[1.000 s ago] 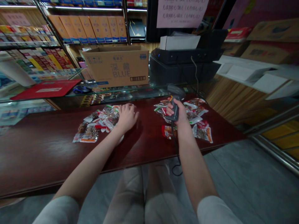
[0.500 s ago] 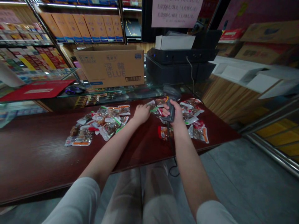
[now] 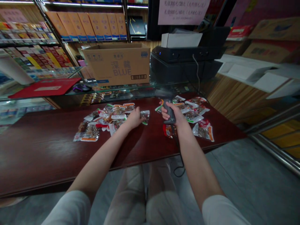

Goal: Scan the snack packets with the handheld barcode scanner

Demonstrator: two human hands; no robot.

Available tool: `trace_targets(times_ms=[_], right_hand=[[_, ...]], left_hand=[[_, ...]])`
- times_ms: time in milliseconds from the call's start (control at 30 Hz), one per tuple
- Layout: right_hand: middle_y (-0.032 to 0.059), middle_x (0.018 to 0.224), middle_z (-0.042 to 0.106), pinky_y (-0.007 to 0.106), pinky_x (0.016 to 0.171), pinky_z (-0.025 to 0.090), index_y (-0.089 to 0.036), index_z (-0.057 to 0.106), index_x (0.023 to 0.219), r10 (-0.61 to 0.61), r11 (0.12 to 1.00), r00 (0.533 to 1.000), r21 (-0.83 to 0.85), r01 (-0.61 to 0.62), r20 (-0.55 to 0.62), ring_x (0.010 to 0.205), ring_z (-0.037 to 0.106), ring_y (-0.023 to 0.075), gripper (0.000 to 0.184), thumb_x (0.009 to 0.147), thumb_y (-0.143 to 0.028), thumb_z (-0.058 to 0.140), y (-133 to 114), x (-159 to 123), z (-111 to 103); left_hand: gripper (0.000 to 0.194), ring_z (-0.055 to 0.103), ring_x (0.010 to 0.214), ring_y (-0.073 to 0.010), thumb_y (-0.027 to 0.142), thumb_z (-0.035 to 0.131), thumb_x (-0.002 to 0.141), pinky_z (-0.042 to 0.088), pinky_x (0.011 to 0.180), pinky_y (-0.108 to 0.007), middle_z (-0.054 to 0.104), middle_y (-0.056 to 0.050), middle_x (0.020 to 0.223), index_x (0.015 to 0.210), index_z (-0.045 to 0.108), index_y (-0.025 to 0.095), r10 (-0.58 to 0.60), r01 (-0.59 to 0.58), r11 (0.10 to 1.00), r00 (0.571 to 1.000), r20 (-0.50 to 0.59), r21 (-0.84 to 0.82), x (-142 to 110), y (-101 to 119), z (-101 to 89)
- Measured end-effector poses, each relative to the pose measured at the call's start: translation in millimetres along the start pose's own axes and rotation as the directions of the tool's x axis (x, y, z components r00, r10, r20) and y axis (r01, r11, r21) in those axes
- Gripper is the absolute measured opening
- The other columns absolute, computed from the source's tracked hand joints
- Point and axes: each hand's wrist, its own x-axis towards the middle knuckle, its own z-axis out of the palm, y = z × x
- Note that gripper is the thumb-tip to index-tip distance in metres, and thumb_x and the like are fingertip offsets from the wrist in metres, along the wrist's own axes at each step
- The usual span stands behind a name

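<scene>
My right hand (image 3: pixel 172 113) is wrapped round the grip of a dark handheld barcode scanner (image 3: pixel 169 109), whose head is blurred and points left. Between the fingers of my left hand (image 3: pixel 135 118) is a small clear snack packet (image 3: pixel 145 117) with a green edge, just above or on the dark red table (image 3: pixel 145 147). Left of that hand lies a heap of snack packets (image 3: pixel 106 118) with orange, red and green edges. A second spread of packets (image 3: pixel 194 109) lies beyond and to the right of the scanner, and a red-edged packet (image 3: pixel 168 130) is partly hidden below it.
An open cardboard box (image 3: pixel 119 65) stands on the glass counter (image 3: pixel 138 88) behind the table. Beside it are a black cash drawer (image 3: pixel 182 67), a computer mouse (image 3: pixel 81 88) and a red mat (image 3: pixel 47 88). The scanner's cable (image 3: pixel 179 156) hangs over the table's front edge.
My left hand moved right to the right-hand packets, then came back left with a packet in its fingers. The scanner in my right hand has shifted slightly and its head has swung left.
</scene>
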Motion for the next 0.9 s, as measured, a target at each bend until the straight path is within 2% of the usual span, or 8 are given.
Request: trace_targets(times_ms=[100,233,333,433,500,567,733,900], right_hand=[[-0.0102,0.059,0.045,0.019,0.038,0.026,-0.021,0.054,0.103,0.032,0.999,0.999,-0.037,-0.032,-0.007,0.038,0.031,0.0049,0.035,0.082,-0.044,0.07,-0.4,-0.9,2.0],[-0.0103,0.059,0.046,0.02,0.037,0.026,-0.02,0.054,0.1,0.048,0.997,0.999,-0.053,-0.048,-0.004,0.037,0.031,0.0047,0.038,0.078,-0.044,0.074,-1.2,-2.7,4.0],[-0.0102,0.059,0.048,0.02,0.037,0.026,-0.019,0.054,0.102,0.057,0.996,0.998,-0.07,-0.054,0.031,0.037,0.033,0.0046,0.039,0.077,-0.043,0.075,-0.3,-4.7,5.2],[-0.0101,0.06,0.049,0.02,0.037,0.026,-0.019,0.054,0.104,0.082,0.992,0.994,-0.102,-0.074,0.074,0.036,0.034,0.0048,0.038,0.08,-0.042,0.073,2.4,-6.0,6.7],[-0.0099,0.06,0.05,0.02,0.037,0.027,-0.02,0.054,0.104,0.101,0.988,0.99,-0.127,-0.089,0.095,0.036,0.035,0.005,0.038,0.08,-0.042,0.073,5.0,-5.8,8.0],[-0.0096,0.06,0.05,0.021,0.037,0.027,-0.019,0.055,0.105,0.121,0.982,0.988,-0.154,-0.105,0.099,0.036,0.036,0.0054,0.04,0.079,-0.043,0.074,7.6,-5.0,9.6],[-0.009,0.06,0.052,0.021,0.037,0.027,-0.018,0.056,0.107,0.151,0.97,0.985,-0.204,-0.132,0.08,0.036,0.038,0.0059,0.042,0.078,-0.043,0.075,11.2,-3.7,13.8],[-0.0092,0.059,0.051,0.021,0.037,0.027,-0.019,0.057,0.105,0.161,0.967,0.984,-0.21,-0.142,0.08,0.036,0.038,0.0057,0.041,0.078,-0.043,0.075,11.7,-3.8,14.7]], left_hand=[[0.071,0.063,0.119,-0.0363,0.031,0.075,0.077,0.047,0.104,-0.048,0.066,-0.024,0.121,0.136,0.047,0.004,0.014,-0.011,0.997,0.999,0.042,-0.071,0.1,-2.9,4.6],[0.054,0.062,0.117,-0.0317,0.03,0.075,0.075,0.048,0.105,-0.048,0.064,-0.017,0.122,0.122,0.057,0.012,-0.016,-0.002,0.969,0.997,-0.072,-0.248,-3.8,-7.7,1.7],[0.049,0.062,0.114,-0.0256,0.028,0.071,0.079,0.05,0.103,-0.045,0.063,-0.01,0.122,0.124,0.053,0.018,-0.03,-0.037,0.878,0.991,-0.131,-0.478,-7.0,-13.4,-6.0],[0.064,0.062,0.116,-0.0228,0.026,0.064,0.083,0.051,0.103,-0.041,0.057,-0.012,0.135,0.14,0.038,0.019,-0.011,-0.095,0.776,0.987,-0.163,-0.624,-7.9,-18.0,-15.1],[0.075,0.059,0.123,-0.0226,0.023,0.062,0.083,0.049,0.106,-0.041,0.048,-0.015,0.146,0.149,0.025,0.02,0.013,-0.139,0.774,0.979,-0.205,-0.617,-8.1,-19.6,-20.4],[0.077,0.058,0.125,-0.0223,0.02,0.06,0.083,0.048,0.108,-0.041,0.046,-0.014,0.148,0.15,0.023,0.021,0.042,-0.159,0.797,0.977,-0.21,-0.582,-8.6,-20.4,-23.7],[0.041,0.065,0.111,-0.0226,0.02,0.057,0.084,0.051,0.104,-0.042,0.064,-0.01,0.12,0.124,0.049,0.016,0.069,-0.142,0.814,0.986,-0.149,-0.563,-8.0,-22.9,-21.4],[0.054,0.063,0.123,-0.0248,0.02,0.063,0.081,0.045,0.113,-0.045,0.063,-0.013,0.132,0.132,0.048,0.017,0.117,-0.206,0.796,0.975,-0.188,-0.569,-5.3,-27.8,-17.7]])
